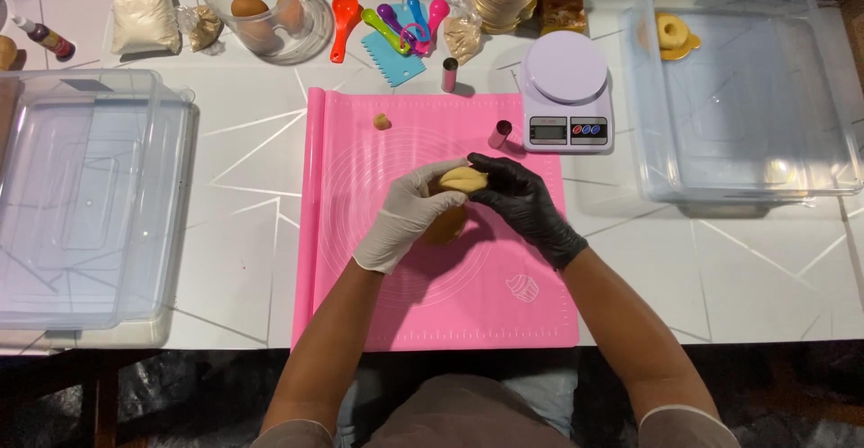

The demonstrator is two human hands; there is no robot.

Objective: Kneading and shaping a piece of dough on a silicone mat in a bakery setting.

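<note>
Leftmost, a large clear plastic bin [90, 196] sits on the white table [243, 196], with a bag of white powder [142, 16] and a glass bowl holding eggs [261, 11] behind it along the far edge. Next to the bowl lie coloured measuring spoons [387, 20] and a teal scraper [394, 63]. A pink silicone mat [450, 295] occupies the centre of the table. A small dough scrap [382, 121] rests near the mat's far edge, and two small metal cylinders stand close by: one [449, 74] just beyond the mat, one [499, 133] lying at its far right corner.

Above the mat's middle, the left hand [407, 218], in a white glove, is curled around a lump of tan dough [454, 200]. The right hand [522, 203], in a black glove, closes on the same lump from the opposite side, fingers pressing its top. Both hands grip the dough, which is held over the mat; whether it touches the mat cannot be determined.

Right of the mat stands a lilac kitchen scale [567, 88]. Farthest right, a second clear container [747, 97] holds a ring-shaped pastry [671, 30] in its far left corner.
</note>
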